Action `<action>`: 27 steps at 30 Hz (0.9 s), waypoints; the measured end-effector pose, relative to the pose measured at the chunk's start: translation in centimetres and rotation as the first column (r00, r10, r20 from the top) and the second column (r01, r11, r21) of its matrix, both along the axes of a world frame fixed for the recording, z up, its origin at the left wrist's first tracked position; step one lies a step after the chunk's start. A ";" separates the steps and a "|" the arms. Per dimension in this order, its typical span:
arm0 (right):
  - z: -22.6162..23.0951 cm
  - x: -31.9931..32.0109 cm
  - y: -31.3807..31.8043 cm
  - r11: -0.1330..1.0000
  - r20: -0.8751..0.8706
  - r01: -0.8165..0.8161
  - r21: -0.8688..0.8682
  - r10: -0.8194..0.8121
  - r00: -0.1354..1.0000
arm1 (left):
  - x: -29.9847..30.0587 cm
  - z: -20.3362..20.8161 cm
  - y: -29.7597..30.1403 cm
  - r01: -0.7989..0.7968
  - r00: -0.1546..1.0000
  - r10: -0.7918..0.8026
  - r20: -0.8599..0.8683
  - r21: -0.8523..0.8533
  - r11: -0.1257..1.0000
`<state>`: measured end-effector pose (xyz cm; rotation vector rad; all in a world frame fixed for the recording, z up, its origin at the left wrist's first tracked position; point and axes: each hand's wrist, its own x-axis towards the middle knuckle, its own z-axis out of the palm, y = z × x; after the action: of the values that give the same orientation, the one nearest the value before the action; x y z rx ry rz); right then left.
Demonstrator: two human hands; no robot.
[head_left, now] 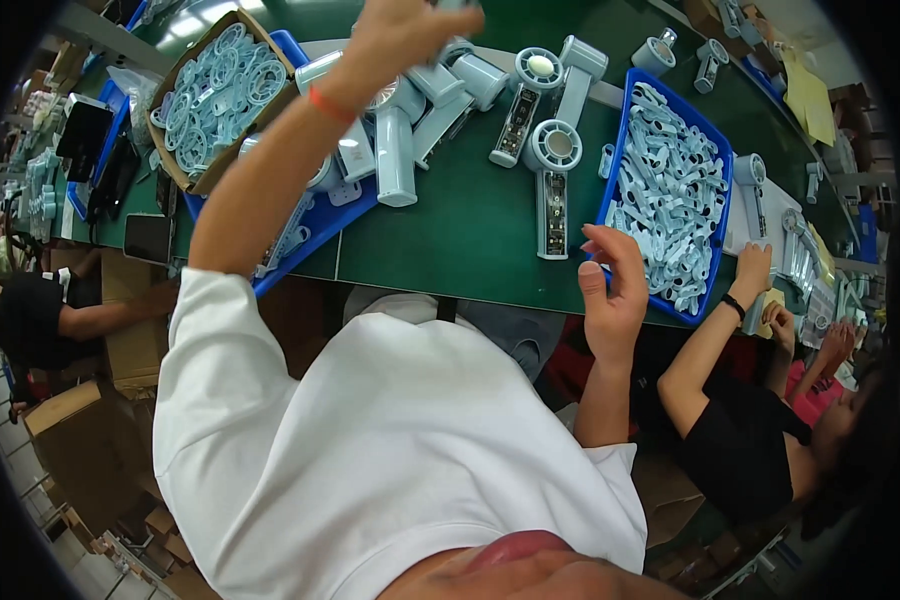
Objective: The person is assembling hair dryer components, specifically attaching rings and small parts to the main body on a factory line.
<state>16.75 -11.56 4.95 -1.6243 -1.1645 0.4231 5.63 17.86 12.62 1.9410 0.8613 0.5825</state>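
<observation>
My left hand (410,30), an orange band on its wrist, reaches across the table to the far edge of the view. Its fingers close round a grey-blue piece (457,5), mostly cut off by the picture's top. Beneath that arm lies a heap of light-blue handheld fans (395,150). My right hand (615,290) hovers at the near table edge, fingers apart and curved, holding nothing. Just beyond it lies a fan (553,190) whose handle is uncovered, showing the inner parts. Another opened fan (517,120) lies farther off, beside a fan with a plain handle (575,85).
Right of my right hand, a blue tray (715,270) is full of small light-blue plastic parts. A cardboard box (158,120) of light-blue rings stands at the left, near a phone (149,238). At the right, a co-worker's hand (754,265) rests on the green table (440,235).
</observation>
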 end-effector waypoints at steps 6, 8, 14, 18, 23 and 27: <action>0.1 1.0 -0.6 0.997 0.127 0.067 -0.050 -0.060 0.990 | 5.4 -9.3 23.8 0.082 0.975 0.038 -0.220 0.508 0.858; -0.1 1.1 -1.1 0.992 0.171 0.111 -0.068 -0.098 0.980 | 7.4 -13.2 26.4 -0.023 0.782 0.436 -0.446 0.678 0.735; -1.1 1.7 -1.3 0.990 0.130 0.099 -0.096 -0.086 0.988 | 6.4 -3.1 17.1 0.218 0.826 0.236 -0.511 0.677 0.703; -1.0 -0.2 -0.5 0.991 0.103 -0.107 -0.079 0.115 0.988 | 1.0 -2.0 8.8 0.515 0.768 -0.017 -0.640 0.601 0.611; -2.1 -1.3 1.0 0.942 0.169 -0.335 -0.032 0.335 0.927 | -1.5 -4.9 1.9 0.650 0.555 0.046 -0.831 0.467 0.600; -1.5 -1.1 0.8 0.947 0.232 -0.321 -0.007 0.314 0.921 | -1.3 -5.6 3.1 0.578 0.625 0.022 -0.780 0.482 0.659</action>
<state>15.65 -10.73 3.46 -1.4873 -1.6149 0.4264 4.29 20.93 7.05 3.0863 0.7787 -0.2083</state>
